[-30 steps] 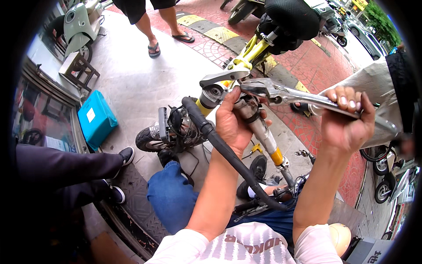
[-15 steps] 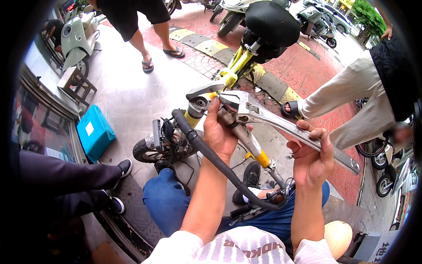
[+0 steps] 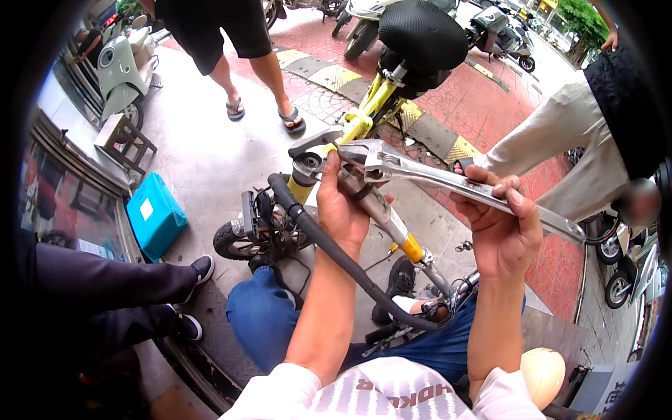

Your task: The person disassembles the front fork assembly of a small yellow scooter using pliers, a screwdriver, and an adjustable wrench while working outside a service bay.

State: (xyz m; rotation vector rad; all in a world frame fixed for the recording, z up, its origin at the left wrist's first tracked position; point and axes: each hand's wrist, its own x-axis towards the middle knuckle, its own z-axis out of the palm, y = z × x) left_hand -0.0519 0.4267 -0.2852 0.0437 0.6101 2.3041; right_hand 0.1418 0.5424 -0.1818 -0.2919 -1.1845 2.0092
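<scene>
In my right hand (image 3: 500,227) is the handle of a large silver adjustable wrench (image 3: 448,182), fingers curled around it. The wrench's jaws reach the joint at the upper end of a grey metal tube with a yellow band (image 3: 392,227). My left hand (image 3: 343,210) wraps around that tube just below the jaws, thumb pointing up beside them. The tube belongs to a yellow folding bike (image 3: 360,122), tipped over in front of me. A black foam-covered bar (image 3: 336,255) crosses over my left forearm. My left fingers are mostly hidden behind the tube.
The bike's black saddle (image 3: 423,38) stands at the far side, and its small wheel (image 3: 234,238) at left. A blue box (image 3: 155,217) and a wooden stool (image 3: 124,140) sit along the left wall. Bystanders' legs (image 3: 238,42) surround the work. Parked scooters (image 3: 126,70) line the back.
The wrench handle has swung slightly down and to the right with my right hand. My left hand stays on the tube. A bystander at the back has shifted their feet.
</scene>
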